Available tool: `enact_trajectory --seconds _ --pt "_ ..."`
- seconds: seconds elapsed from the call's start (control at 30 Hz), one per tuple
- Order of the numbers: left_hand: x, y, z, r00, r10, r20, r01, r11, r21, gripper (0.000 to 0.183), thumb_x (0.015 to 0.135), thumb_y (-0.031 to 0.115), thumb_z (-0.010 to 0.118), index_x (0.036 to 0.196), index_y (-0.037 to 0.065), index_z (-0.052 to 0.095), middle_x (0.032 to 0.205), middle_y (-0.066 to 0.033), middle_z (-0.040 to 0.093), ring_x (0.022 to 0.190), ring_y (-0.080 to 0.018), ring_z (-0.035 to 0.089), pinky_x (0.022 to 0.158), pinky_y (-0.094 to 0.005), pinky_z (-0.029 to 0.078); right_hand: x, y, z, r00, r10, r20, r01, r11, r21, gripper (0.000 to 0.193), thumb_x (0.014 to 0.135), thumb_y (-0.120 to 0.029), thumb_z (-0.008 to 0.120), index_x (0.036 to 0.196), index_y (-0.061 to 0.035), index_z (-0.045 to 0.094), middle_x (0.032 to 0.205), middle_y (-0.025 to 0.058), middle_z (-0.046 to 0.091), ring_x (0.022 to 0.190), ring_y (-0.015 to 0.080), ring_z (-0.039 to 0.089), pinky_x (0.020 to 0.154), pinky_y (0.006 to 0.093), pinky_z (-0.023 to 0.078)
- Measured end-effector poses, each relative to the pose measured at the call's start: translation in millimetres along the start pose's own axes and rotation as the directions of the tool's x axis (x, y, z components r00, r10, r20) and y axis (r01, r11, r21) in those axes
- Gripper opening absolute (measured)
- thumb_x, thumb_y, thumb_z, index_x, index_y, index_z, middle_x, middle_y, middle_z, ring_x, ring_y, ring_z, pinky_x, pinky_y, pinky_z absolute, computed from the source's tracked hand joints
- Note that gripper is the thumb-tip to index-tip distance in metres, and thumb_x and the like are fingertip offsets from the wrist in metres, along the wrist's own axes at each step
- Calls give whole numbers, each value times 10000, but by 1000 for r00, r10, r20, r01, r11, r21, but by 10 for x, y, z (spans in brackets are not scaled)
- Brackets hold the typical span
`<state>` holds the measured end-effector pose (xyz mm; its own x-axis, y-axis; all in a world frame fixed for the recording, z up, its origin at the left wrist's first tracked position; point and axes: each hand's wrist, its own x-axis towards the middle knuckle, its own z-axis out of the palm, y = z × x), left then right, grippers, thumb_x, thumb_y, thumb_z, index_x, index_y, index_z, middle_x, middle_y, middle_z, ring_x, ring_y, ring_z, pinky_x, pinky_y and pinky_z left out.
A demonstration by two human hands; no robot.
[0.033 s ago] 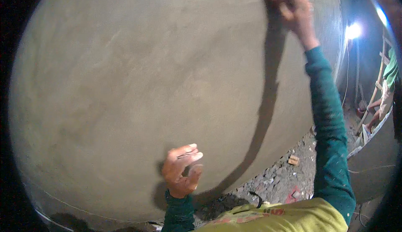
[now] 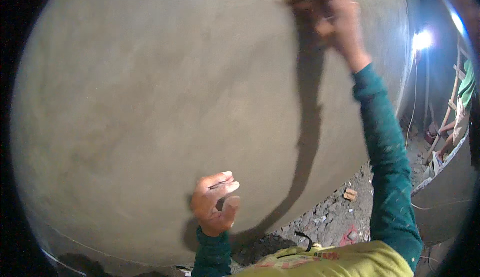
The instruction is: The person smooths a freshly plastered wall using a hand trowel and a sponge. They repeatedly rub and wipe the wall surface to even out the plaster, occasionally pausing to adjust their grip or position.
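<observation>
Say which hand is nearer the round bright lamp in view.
Right. The right hand is raised, left of the lamp and slightly higher in view; the left hand is farther left and much lower.

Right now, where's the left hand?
In the head view, the left hand is low, left of centre, in front of the grey wall, above its green sleeve.

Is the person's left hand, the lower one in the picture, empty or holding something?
It looks empty: the left hand has curled fingers, its thumb apart from them, with nothing visible between.
</observation>
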<state>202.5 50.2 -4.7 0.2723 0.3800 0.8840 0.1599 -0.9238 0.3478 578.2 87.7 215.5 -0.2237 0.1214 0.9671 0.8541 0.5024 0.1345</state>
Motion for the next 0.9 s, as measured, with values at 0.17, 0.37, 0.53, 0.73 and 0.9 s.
enact_trajectory --seconds 0.17,0.37,0.53,0.73,0.9 --pt "319 56 95 983 170 66 -179 968 177 282 924 284 803 1090 57 780 1185 -180 702 1003 -295 740 856 -399 630 -39 -524 545 961 -271 -57 227 888 -400 523 858 -156 754 1370 -186 654 1174 76 715 1068 324 651 947 482 491" --pt "63 -37 48 984 -77 -159 80 997 16 275 937 288 783 1044 35 785 1176 -193 698 1008 -306 742 889 -412 622 -107 637 -22 981 -90 -172 -1 884 -467 418 960 -165 702 1354 -40 637 1169 139 738 1116 326 670 988 480 527" --pt "293 42 122 999 12 -41 -6 990 139 289 951 313 776 1026 33 781 1187 -201 690 1015 -308 741 895 -421 623 66 -122 374 979 -186 -86 125 875 -467 493 898 -208 749 1364 -117 616 1171 119 714 1088 279 650 995 485 475" --pt "244 8 212 980 -99 -175 87 994 -73 307 943 362 782 1001 61 799 1247 -205 666 1045 -317 733 905 -425 628 123 -62 423 956 -266 -125 152 811 -566 382 914 -205 691 1271 -71 677 1207 148 705 1079 275 670 1005 512 492" --pt "165 23 99 999 37 1 -37 993 109 310 933 320 787 1054 34 785 1238 -245 655 1075 -321 724 903 -429 626 201 567 -42 944 -214 -250 114 926 -359 324 987 -257 686 1218 -30 680 1014 122 734 880 262 671 773 409 533"
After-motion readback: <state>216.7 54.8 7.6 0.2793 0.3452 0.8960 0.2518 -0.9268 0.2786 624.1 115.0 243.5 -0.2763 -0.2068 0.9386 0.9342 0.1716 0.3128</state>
